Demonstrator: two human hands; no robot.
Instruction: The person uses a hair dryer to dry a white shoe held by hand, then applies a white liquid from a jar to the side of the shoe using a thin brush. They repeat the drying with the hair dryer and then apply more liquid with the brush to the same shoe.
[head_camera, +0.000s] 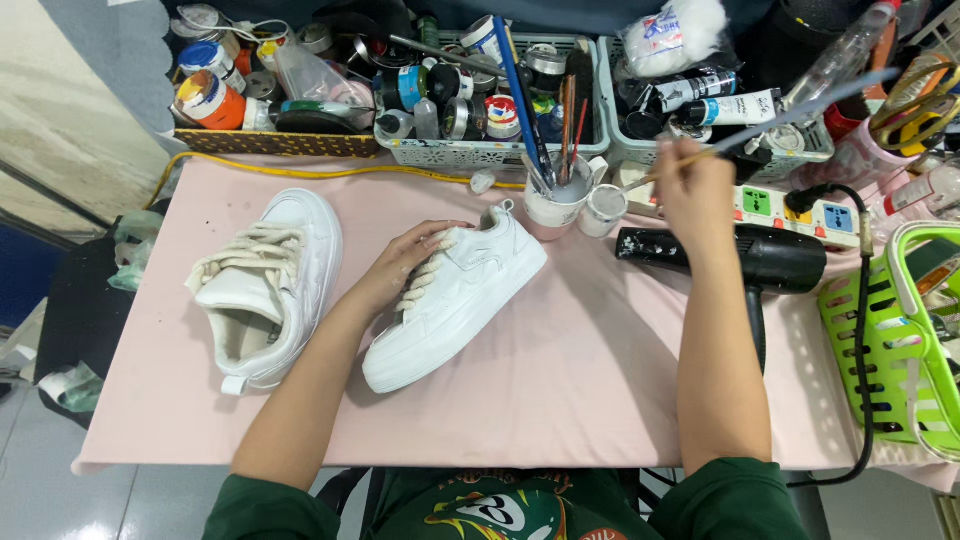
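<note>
The left hand (405, 262) lies open on the laces of a white shoe (455, 300) mid-desk (560, 380). The right hand (692, 195) grips a brush (650, 180) over a small pot (603, 210); a careless dip could tip it and spatter the shoe.

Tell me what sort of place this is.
Probably a shoe-restoring or sneaker-painting workbench: a white sneaker lies under the left hand, the right hand holds a brush, and baskets of paint jars line the back.
</note>
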